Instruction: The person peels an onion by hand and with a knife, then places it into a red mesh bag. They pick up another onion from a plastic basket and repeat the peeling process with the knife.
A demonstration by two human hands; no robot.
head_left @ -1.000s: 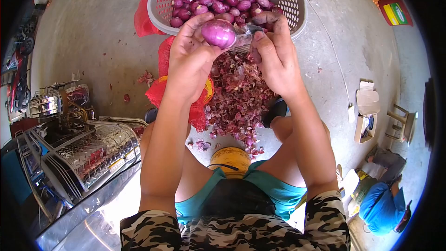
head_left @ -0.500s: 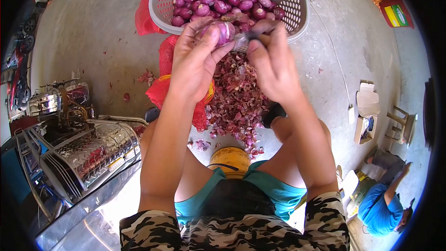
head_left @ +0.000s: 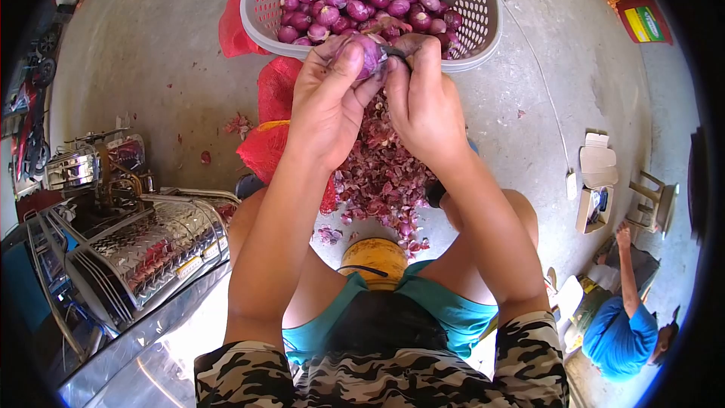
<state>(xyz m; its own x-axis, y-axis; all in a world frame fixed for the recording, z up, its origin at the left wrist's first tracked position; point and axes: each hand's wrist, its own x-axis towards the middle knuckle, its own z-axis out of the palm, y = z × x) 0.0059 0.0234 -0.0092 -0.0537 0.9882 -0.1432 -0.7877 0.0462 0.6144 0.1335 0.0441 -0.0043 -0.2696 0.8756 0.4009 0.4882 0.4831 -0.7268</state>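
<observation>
My left hand [head_left: 330,94] is closed round a purple-red onion [head_left: 367,59], held up at the near rim of a grey basket. At the onion's right side, my right hand [head_left: 427,98] grips a small knife [head_left: 394,53]; its dark part shows between the fingers, and most of the blade is hidden. The two hands nearly touch. Behind them, the grey plastic basket [head_left: 483,26] holds many purple-red onions [head_left: 358,10]. Below the hands, a heap of dry onion skins [head_left: 385,162] covers the floor between my legs.
A red mesh sack [head_left: 276,94] lies left of the skins. A yellow bucket [head_left: 374,261] stands between my thighs. Shiny metal motorcycle-like equipment [head_left: 143,249] is at left. A white cable [head_left: 544,79] runs along the floor at right, near a cardboard box [head_left: 595,208]. Another person [head_left: 623,336] sits lower right.
My right hand has moved left with the knife, up against the onion. My left hand still holds the onion in nearly the same place. The other person's arm has risen.
</observation>
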